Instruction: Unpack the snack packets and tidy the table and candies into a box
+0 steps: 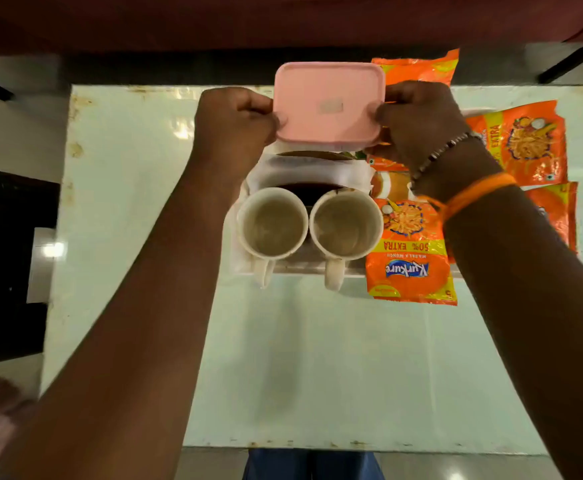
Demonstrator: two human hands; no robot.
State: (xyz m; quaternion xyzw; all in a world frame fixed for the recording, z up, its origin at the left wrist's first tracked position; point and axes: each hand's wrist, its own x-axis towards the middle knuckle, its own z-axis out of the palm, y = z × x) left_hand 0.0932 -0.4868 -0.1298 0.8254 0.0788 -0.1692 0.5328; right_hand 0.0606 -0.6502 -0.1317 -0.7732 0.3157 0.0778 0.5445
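A pink rectangular box lid (328, 105) is held level above a white box (311, 169) near the table's far edge. My left hand (234, 123) grips the lid's left edge. On the lid's right edge my right hand (421, 123) is closed. The white box below shows a dark inside; its contents are hard to make out. Several orange Kurkure snack packets lie to the right: one nearest me (409, 258), one at the right (522, 143), one behind the lid (421, 69).
Two empty stained white mugs (272, 225) (345, 225) stand side by side on a tray (304, 266) just in front of the box. The pale green table (318, 358) stretches toward me. A dark red sofa (179, 19) runs along the far side.
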